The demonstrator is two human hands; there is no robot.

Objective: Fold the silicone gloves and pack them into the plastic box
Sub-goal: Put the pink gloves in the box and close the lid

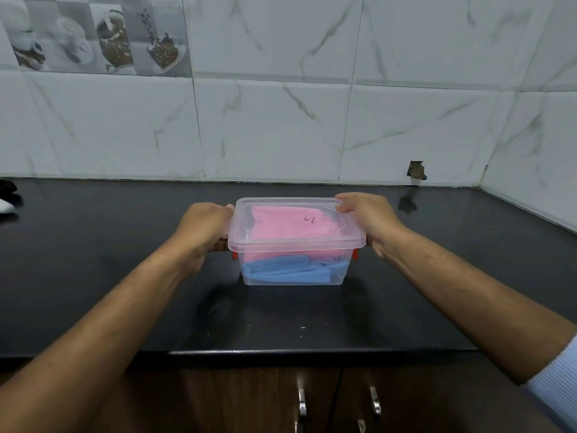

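A clear plastic box (338, 270) stands in the middle of the black counter, with its clear lid (349, 229) lying on top. Through the plastic I see a folded pink glove (290, 228) above a folded blue glove (287, 270). Small red clasps (355, 253) show at both ends under the lid. My left hand (203, 225) grips the box's left end, fingers curled round the lid's edge. My right hand (368, 218) grips the right end, with fingertips on the lid's far right corner.
The black counter (125, 292) runs to a marble-tiled wall (281, 120) behind and at the right. A dark and white object (6, 198) lies at the far left edge. Below the counter's front edge are wooden cabinet doors with metal handles (301, 404).
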